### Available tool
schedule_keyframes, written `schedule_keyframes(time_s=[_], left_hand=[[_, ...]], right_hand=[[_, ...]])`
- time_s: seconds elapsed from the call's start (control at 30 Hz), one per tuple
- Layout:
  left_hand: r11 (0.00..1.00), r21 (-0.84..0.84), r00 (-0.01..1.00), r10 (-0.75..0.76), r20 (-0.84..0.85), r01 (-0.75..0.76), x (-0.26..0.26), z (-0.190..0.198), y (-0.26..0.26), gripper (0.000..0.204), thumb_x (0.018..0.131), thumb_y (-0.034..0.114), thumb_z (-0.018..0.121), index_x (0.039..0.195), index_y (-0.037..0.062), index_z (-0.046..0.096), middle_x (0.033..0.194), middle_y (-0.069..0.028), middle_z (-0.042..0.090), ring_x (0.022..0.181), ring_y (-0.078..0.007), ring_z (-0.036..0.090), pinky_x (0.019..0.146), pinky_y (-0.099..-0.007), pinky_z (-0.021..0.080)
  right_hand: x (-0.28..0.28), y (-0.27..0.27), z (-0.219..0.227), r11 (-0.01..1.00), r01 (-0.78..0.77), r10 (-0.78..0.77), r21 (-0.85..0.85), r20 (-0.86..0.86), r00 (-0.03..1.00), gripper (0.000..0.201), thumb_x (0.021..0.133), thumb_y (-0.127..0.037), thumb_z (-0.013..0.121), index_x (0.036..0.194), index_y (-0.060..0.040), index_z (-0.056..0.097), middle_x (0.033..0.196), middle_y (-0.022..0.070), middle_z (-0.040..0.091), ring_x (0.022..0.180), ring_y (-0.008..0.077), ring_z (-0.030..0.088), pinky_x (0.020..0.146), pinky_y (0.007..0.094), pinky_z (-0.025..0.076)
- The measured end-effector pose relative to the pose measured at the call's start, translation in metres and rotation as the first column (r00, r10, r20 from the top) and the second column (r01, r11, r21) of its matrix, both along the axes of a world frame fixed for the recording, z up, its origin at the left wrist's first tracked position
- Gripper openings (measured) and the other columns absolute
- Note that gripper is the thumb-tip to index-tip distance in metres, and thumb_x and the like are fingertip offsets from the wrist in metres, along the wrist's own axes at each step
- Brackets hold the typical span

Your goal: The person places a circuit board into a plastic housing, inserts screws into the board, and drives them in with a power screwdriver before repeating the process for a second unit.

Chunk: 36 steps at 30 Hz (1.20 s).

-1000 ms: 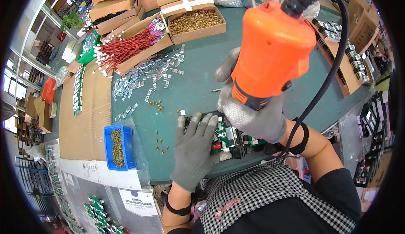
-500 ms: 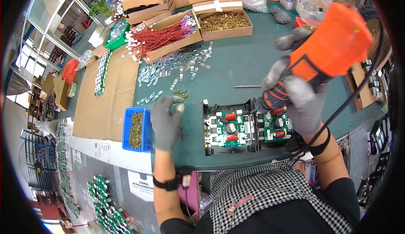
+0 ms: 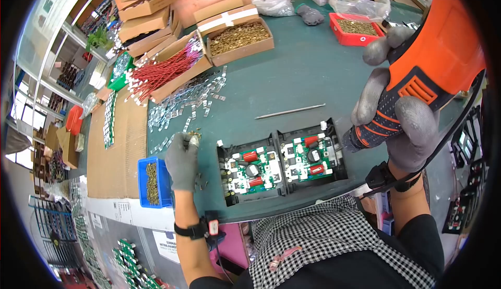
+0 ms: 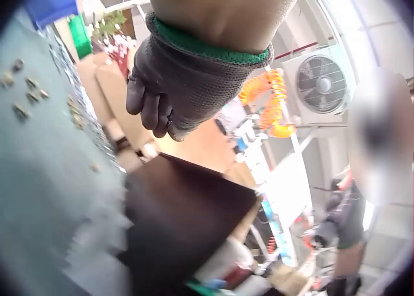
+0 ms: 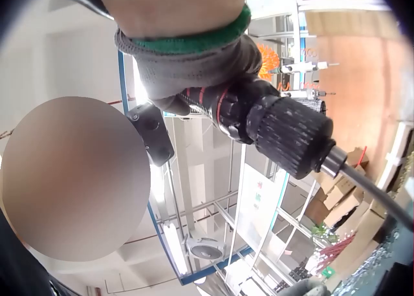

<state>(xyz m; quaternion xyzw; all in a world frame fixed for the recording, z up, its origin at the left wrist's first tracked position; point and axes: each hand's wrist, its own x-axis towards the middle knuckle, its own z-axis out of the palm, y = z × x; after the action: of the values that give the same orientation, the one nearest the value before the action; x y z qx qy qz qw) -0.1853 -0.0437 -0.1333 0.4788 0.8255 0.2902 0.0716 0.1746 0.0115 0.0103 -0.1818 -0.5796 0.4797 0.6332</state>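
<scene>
Left hand (image 3: 182, 161): gloved, fingers curled in, at a small pile of brass screws (image 3: 194, 133). Whether it has hold of one, cannot tell; the left wrist view shows the fingers bent but no clear grip. Blue bin (image 3: 166, 184) of screws just beside that forearm.

Right hand (image 3: 417, 137): gloved, fingers and thumb closed round an orange power drill (image 3: 438, 44), raised at the person's right. Right wrist view: black chuck (image 5: 291, 134), long metal bit (image 5: 375, 194).

Two black cases (image 3: 246, 199) lie side by side on the green table (image 3: 287, 85), between the hands, near its front edge. Each holds a green circuit board (image 3: 253, 170) with red and black parts. Thin metal rod (image 3: 289, 111) lies beyond them. Farther back: red wires (image 3: 167, 72), loose metal tabs (image 3: 188, 104).
</scene>
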Motion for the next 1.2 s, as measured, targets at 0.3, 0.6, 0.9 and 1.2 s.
schedule_keyframes(time_s=[0.3,0.6,0.9,1.2], left_hand=[[0.828,0.403,0.214,-0.507,0.835,0.389,0.148,0.052,-0.012,0.013,0.093,0.011,0.061,0.103,0.0017,0.06,0.096,-0.0042,0.061,0.082,-0.0109,0.057,0.075,-0.0267,0.049],[0.806,0.37,0.085,-0.455,0.886,0.461,0.157,0.043,-0.01,0.018,0.096,0.018,0.062,0.107,0.0052,0.058,0.096,-0.0044,0.062,0.084,-0.0101,0.057,0.075,-0.0265,0.05],[0.787,0.413,-0.062,-0.435,0.898,0.459,0.16,0.04,-0.012,0.018,0.096,0.02,0.06,0.106,0.0049,0.058,0.085,-0.0019,0.058,0.074,-0.0107,0.053,0.069,-0.0262,0.045],[0.702,0.133,0.701,-0.71,0.068,0.699,0.167,0.061,0.0,0.036,0.08,0.019,0.072,0.113,0.007,0.065,0.079,-0.0061,0.064,0.075,-0.0202,0.058,0.089,-0.0369,0.046]], right_hand=[[0.012,0.016,0.0,0.929,-0.198,0.28,0.314,-0.244,0.928,0.074,0.085,-0.024,0.061,0.143,0.0061,0.025,0.129,0.0226,0.044,0.075,0.0234,0.067,0.053,0.035,0.059],[0.027,0.02,0.007,0.844,-0.343,0.428,0.413,-0.134,0.894,0.084,0.089,-0.026,0.066,0.15,0.0013,0.015,0.138,0.0206,0.04,0.082,0.0286,0.069,0.06,0.0407,0.061],[0.023,0.02,0.003,0.865,-0.311,0.4,0.395,-0.166,0.901,0.084,0.085,-0.022,0.068,0.147,0.0016,0.017,0.133,0.0193,0.043,0.085,0.0287,0.069,0.066,0.0419,0.062],[0.021,0.009,-0.009,0.991,0.093,-0.114,0.092,0.257,0.96,0.064,0.071,0.001,0.062,0.13,0.0029,0.036,0.111,0.0174,0.054,0.073,0.0178,0.067,0.066,0.0321,0.059]])
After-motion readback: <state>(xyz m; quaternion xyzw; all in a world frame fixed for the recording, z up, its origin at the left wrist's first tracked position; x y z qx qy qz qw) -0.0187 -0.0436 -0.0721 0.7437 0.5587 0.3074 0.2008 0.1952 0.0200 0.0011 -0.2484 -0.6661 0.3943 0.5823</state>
